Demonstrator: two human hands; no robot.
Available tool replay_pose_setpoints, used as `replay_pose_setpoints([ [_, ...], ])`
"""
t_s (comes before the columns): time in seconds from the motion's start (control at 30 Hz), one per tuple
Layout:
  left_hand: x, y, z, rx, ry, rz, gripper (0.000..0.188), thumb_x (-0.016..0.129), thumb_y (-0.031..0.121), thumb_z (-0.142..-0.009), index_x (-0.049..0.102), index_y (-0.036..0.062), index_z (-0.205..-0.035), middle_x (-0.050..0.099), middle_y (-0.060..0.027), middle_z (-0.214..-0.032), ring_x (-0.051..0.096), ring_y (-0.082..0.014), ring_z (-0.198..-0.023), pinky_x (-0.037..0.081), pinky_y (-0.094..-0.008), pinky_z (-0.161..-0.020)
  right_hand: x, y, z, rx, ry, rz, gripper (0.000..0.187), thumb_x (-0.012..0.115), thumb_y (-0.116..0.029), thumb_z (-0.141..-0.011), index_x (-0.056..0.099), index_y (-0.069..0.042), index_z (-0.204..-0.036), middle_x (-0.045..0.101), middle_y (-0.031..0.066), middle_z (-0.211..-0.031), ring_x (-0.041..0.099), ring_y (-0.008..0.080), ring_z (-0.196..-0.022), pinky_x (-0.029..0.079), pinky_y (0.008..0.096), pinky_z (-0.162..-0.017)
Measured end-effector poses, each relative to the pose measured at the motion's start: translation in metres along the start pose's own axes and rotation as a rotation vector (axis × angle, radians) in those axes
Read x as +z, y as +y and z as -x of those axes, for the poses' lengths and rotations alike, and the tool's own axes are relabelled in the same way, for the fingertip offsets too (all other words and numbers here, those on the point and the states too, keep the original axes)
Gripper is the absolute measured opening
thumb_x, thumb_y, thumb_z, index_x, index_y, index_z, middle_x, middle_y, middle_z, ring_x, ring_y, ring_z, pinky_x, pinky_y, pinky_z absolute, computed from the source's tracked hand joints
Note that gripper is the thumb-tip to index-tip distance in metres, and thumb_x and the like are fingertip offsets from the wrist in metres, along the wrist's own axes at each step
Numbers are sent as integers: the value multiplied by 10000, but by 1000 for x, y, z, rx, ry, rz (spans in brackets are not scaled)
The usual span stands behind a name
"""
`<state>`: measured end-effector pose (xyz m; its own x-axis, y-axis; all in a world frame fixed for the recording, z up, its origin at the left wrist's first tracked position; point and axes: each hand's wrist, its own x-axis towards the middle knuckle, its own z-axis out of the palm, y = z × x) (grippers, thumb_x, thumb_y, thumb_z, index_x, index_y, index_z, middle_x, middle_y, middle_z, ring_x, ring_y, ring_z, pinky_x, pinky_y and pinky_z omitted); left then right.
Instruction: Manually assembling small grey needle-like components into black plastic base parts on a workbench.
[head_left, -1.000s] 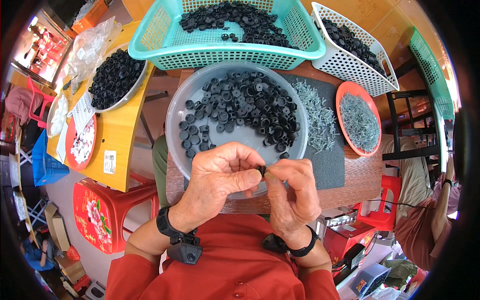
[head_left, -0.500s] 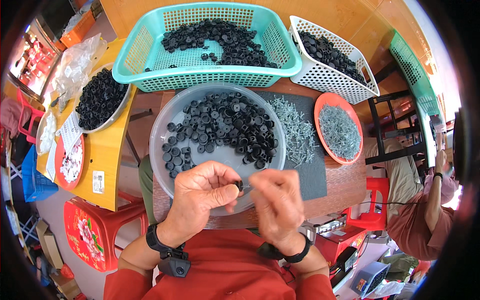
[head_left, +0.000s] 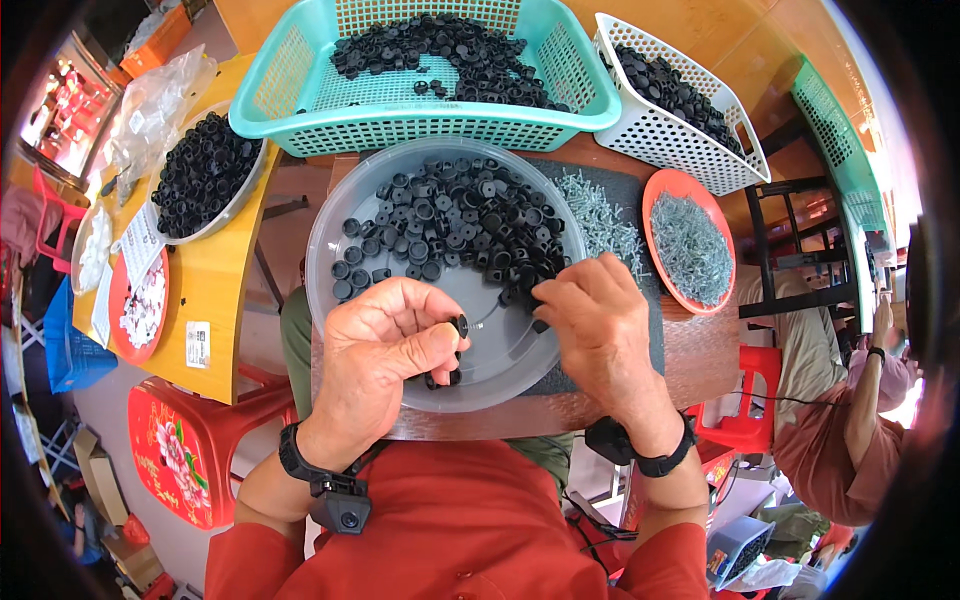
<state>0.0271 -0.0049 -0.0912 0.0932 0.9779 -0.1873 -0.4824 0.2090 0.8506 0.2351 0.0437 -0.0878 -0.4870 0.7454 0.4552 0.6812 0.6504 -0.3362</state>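
Clock centred on the tub (head_left: 497,376). Ten: heaped black rings (head_left: 205,172), plenty left. Seven: my left hand (head_left: 388,335), pinched closed on a small black part (head_left: 462,326), more dark pieces under the fingers. Twelve: loose black caps (head_left: 462,205), many; no done pile I can make out. Four: my right hand (head_left: 606,335), fingers bent inward, hold unclear. Two: loose screws (head_left: 598,213), plentiful. Three: red plate (head_left: 686,179), full of screws.

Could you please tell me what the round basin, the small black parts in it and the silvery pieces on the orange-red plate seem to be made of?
Round basin: likely plastic, smooth, judging by its cloudy, translucent wall.
Black parts: probably moulded plastic, perhaps rubber; mostly matte, with only soft highlights.
Silvery pieces: apparently metal, going by their grey, glinting shine.
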Motion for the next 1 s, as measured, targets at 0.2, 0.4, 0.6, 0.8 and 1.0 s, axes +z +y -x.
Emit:
replay_pose_setpoints([
  [0.2, 1, -1, 1, -17, -11, -24, 222, 694, 90, -778, 574, -39, -913, 625, -124, -772, 577, -144, -594, 480, -255, -539, 1, -7, -4, -142, -251, 182, 129, 641, -24, -537, 554, -60, -625, 507, 60, -689, 475, 247, -695, 355, 357, -625],
  [0.4, 2, -1, 3, -26, -13, -11, 220, 693, 97, -781, 575, -32, -914, 632, -127, -782, 581, -143, -599, 478, -249, -545, 1, -12, -9, -138, -341, 149, 218, 642, -14, -550, 555, -40, -747, 508, 72, -673, 474, 254, -687, 356, 367, -628],
  [0.6, 6, -6, 2, 30, 6, 43, 223, 677, 109, -801, 557, -18, -941, 639, -128, -829, 591, -148, -649, 479, -253, -589, -8, -36, -1, -25, 52, -335, 349, 743, 29, -600, 577, -7, -905, 612, 103, -838, 543, 265, -695, 430, 330, -599],
  [0.8, 12, -9, 4, 52, 17, 31, 220, 664, 118, -816, 553, -12, -956, 639, -124, -864, 596, -151, -687, 479, -261, -629, 6, -42, 9, -53, 224, -279, 378, 758, 7, -608, 573, -9, -937, 620, 100, -855, 561, 248, -720, 432, 324, -615],
  [1.0, 13, -11, 5, 38, 44, 60, 233, 659, 130, -821, 545, -21, -956, 631, -112, -861, 596, -161, -692, 481, -269, -631, 14, -49, 16, 145, 300, -484, 356, 735, 12, -653, 602, -7, -983, 617, 95, -859, 561, 230, -740, 432, 319, -623],
])
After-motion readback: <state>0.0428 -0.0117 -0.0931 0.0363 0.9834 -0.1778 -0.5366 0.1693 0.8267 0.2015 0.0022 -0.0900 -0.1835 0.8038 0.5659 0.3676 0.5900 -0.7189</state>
